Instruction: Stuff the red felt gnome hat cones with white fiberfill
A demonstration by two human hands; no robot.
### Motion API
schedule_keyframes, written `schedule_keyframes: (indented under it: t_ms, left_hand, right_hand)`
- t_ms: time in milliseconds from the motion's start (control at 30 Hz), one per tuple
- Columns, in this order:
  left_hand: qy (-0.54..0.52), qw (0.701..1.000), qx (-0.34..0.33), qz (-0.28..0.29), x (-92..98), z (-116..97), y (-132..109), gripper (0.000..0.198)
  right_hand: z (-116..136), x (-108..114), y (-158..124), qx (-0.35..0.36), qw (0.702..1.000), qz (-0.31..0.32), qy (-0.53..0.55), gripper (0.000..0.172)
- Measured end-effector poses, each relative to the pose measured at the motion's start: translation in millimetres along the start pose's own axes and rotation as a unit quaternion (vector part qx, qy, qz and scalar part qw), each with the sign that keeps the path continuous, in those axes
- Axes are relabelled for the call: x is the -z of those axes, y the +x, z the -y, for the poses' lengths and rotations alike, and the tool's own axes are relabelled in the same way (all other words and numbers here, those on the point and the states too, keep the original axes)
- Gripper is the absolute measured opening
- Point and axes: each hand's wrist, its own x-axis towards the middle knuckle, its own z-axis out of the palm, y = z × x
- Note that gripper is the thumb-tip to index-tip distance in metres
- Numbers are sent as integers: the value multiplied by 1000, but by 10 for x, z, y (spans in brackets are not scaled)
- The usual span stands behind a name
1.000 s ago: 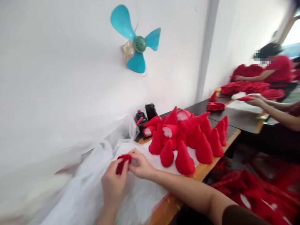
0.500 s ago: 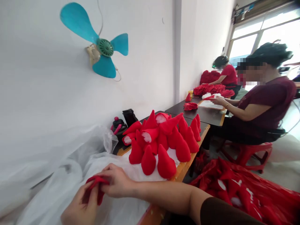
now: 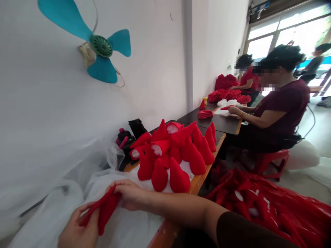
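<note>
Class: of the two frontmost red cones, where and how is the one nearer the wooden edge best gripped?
Likely the broad lower body of that red cone, from the wooden edge side: it stands tip up, widest low down, with neighbouring cones beyond.

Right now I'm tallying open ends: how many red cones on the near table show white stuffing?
3: a left cone, a middle cone right of it, and a rear cone behind that. Others may be hidden.

The head camera looks forward and down, hands (image 3: 130, 195) near. Wall (image 3: 150, 75) lies left, window (image 3: 261, 49) far right.
</note>
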Motion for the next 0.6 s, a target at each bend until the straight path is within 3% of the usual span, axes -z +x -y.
schedule_keyframes:
  t_ms: [67,167,267,367,467,533,600]
  left_hand:
    - [33,999,-40,-13,2,45,-1,39]
    - [-103,995,-11,-5,-16,91,-22,37]
    - [-221,975,27,-4,-44,50,-74,36]
    - [-272,962,26,8,-70,-41,-123,40]
    - [-259,963,31,74,-86,-75,-118,52]
    - [-205,972,19,115,-87,-38,-79,56]
    - [-129,985,-21,110,-80,29,-30,51]
  right_hand:
    - [48,-22,-101,-15,999,44,-1,14]
    - [10,12,-165,12,991,95,-92,41]
    - [-102,80,-140,55,968,66,-236,50]
    - [-193,133,-92,80,937,18,-339,38]
    - [-224,155,-75,128,910,-23,-393,28]
    - [-221,151,-84,190,887,-41,-418,35]
    - [-209,130,-99,210,892,-26,-400,45]
